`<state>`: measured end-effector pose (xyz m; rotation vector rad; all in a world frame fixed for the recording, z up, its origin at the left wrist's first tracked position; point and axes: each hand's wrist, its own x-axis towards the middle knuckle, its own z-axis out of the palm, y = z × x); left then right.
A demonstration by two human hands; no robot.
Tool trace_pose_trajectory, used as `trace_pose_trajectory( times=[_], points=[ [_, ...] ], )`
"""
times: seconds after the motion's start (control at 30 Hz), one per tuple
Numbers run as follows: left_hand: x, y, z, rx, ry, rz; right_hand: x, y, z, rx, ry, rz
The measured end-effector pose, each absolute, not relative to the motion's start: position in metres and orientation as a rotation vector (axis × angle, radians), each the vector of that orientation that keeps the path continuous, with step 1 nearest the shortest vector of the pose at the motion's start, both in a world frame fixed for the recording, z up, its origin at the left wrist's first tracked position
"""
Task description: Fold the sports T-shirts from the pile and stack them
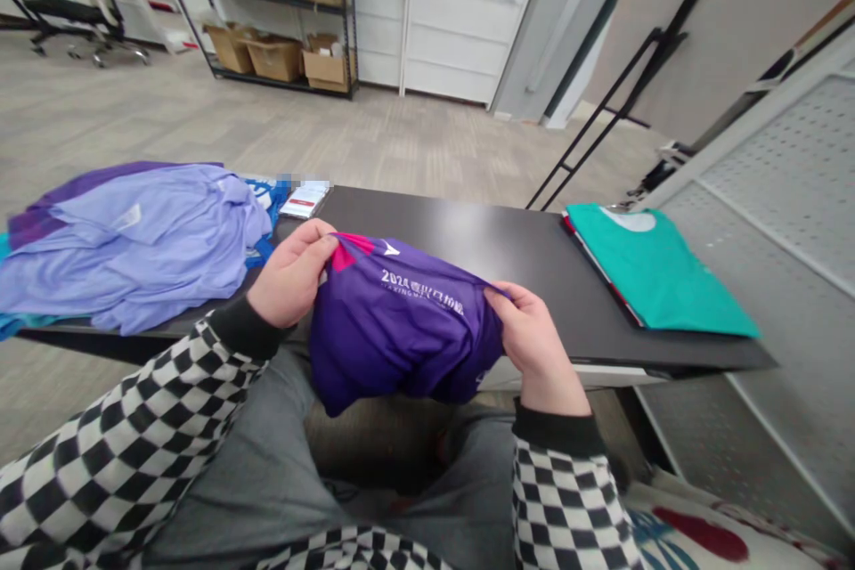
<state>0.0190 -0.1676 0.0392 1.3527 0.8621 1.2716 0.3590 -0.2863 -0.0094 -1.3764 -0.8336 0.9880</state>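
A purple T-shirt (401, 329) with white lettering and a pink patch is stretched between my two hands at the near edge of the dark table (454, 227). Its lower part hangs in folds over my lap. My left hand (294, 272) pinches the upper left corner, by the pink patch. At the upper right corner, my right hand (531, 329) grips the cloth between thumb and fingers. To the left lies a loose heap of shirts, with a lavender shirt (166, 227) on top. On the right is a flat folded stack topped by a teal shirt (668, 267).
A phone (305, 199) lies on the table beside blue cloth (267, 196). A perforated metal panel (788, 196) stands close on the right. Beyond the table are a shelf with cardboard boxes (273, 58), an office chair (73, 4) and a black metal frame (601, 116).
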Motion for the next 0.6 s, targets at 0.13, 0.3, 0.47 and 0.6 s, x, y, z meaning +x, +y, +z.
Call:
trace_pose_trajectory(
  times=[0.13, 0.3, 0.47, 0.6],
  points=[
    [0.01, -0.16, 0.028, 1.801, 1.026, 1.004, 0.372, -0.279, -0.021, -1.579, -0.91, 0.648],
    [0.007, -0.157, 0.022, 2.043, 1.213, 0.634, 0.377, -0.285, -0.009, -1.935, -1.031, 0.337],
    [0.001, -0.152, 0.028, 2.11, 1.264, 0.378, 0.377, -0.289, 0.002, -2.137, -1.135, 0.243],
    [-0.005, -0.147, 0.027, 2.045, 1.255, 0.498, 0.382, -0.292, 0.005, -2.16, -1.193, 0.386]
  ],
)
